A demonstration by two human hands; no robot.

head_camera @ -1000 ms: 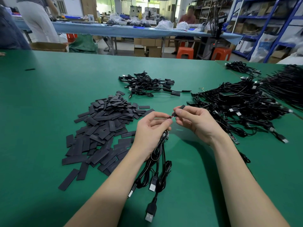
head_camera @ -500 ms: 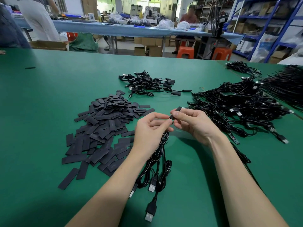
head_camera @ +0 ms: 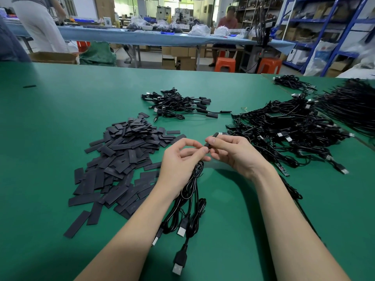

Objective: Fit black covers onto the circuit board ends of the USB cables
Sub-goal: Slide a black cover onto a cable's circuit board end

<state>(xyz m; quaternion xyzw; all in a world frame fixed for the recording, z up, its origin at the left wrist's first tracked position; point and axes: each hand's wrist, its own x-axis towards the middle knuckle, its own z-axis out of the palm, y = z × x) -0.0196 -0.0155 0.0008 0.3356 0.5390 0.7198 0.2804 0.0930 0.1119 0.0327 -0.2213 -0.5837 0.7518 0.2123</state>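
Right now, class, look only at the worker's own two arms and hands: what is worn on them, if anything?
Nothing shows. The left hand and right hand are bare, without gloves, rings, watch or wrist strap. Both forearms are uncovered to the frame's bottom edge, so no sleeve or cuff is visible.

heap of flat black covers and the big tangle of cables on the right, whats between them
In the head view, both hands: left hand and right hand, pinching a black cover over bare green table.

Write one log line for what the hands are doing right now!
step: fitting black cover | left hand: grips cable bundle | right hand: pinches cover | spare covers pile: left on table
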